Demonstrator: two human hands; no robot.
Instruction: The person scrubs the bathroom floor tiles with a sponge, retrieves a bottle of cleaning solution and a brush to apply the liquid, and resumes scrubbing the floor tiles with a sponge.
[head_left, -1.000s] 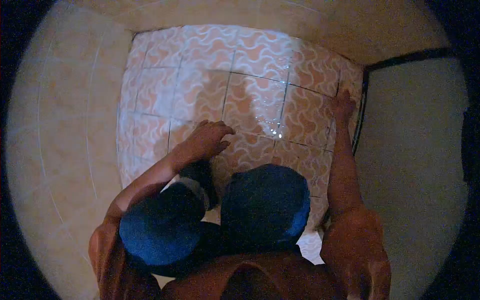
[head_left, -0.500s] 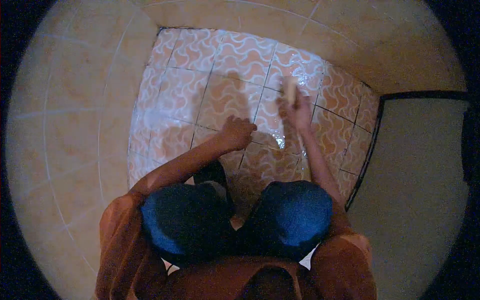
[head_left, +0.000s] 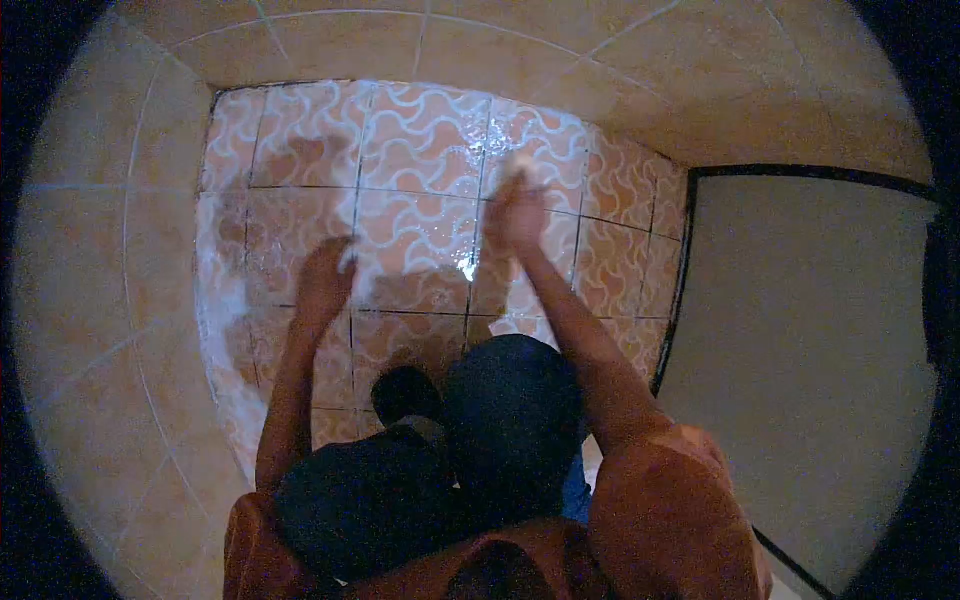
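Wet, patterned floor tiles (head_left: 415,150) in orange and white lie in front of my knees. Over their right half is my right hand (head_left: 518,218), smeared by motion, with its fingers closed round a pale oblong thing (head_left: 520,165). Only the far end of that thing shows, too blurred to tell its kind. My left hand (head_left: 328,280) hangs over the left part of the tiles. Its fingers are loosely apart and nothing shows in them.
Tan tiled walls (head_left: 100,260) border the floor on the left and at the back. To the right a dark-edged strip (head_left: 683,270) separates the tiles from a plain grey-brown surface (head_left: 800,350). My dark-clad knees (head_left: 515,410) and a dark shoe (head_left: 408,395) are close in front.
My left hand has moved left, away from my right hand, and its fingers have loosened. My right hand still holds the pale thing. The view has shifted, and my knees are closer together.
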